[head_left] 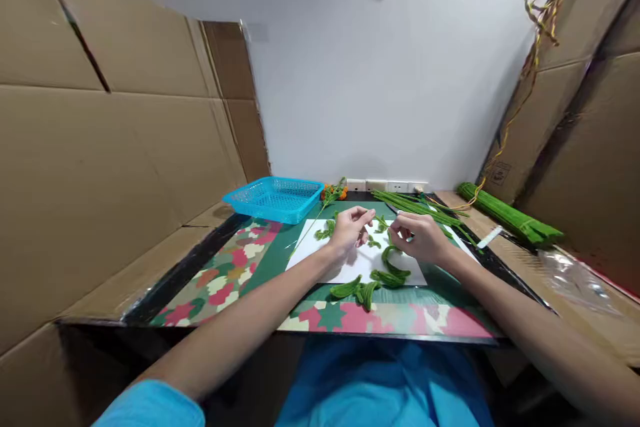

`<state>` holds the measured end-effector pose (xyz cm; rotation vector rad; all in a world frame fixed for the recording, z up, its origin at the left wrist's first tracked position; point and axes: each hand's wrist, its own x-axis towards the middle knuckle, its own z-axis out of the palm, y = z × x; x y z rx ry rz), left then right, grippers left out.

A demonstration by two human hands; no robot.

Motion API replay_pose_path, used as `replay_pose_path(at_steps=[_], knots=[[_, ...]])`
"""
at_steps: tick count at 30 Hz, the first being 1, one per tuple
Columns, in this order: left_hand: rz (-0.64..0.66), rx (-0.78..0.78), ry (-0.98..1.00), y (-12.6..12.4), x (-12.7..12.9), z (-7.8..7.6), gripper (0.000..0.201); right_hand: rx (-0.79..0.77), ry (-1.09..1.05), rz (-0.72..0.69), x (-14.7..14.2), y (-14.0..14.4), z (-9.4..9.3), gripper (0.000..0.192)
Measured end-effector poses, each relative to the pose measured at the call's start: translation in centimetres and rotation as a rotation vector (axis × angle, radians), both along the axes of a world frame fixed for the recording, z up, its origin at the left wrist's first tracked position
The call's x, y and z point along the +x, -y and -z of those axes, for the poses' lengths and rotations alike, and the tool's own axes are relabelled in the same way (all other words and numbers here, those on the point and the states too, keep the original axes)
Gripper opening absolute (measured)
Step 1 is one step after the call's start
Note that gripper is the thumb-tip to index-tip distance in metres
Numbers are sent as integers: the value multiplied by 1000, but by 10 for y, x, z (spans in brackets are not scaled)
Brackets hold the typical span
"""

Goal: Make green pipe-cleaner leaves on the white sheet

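Above a white sheet of paper [330, 273], my left hand [351, 232] and my right hand [421, 237] face each other, fingers pinched. A thin green pipe cleaner [383, 220] runs between their fingertips. Under and around the hands lie small shaped green pieces, one of them a little sprig [373, 242]. Closer to me are curled, leaf-like fuzzy green pieces [390, 278], some on the paper and others [346, 288] at its front edge. Another leafy green piece [325, 230] rests left of my left hand.
A blue plastic basket [280, 200] stands at the back left, beside an orange flower [334, 192] with a long green stem. Loose green pipe cleaners [420, 207] lie behind my right hand. Farther right are a thick green bundle [507, 212] and clear plastic [575, 277]. Cardboard walls [125, 167] flank the table.
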<state>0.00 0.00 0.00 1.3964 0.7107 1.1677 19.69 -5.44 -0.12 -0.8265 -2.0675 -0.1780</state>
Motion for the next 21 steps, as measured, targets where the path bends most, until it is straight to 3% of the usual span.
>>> replay_pose_path(at_steps=[6, 21], knots=[[-6, -9, 15, 3, -1, 1, 47, -14, 3, -11, -4, 1, 2, 19], [152, -45, -164, -10, -14, 0, 43, -193, 11, -92, -5, 0, 0, 17]])
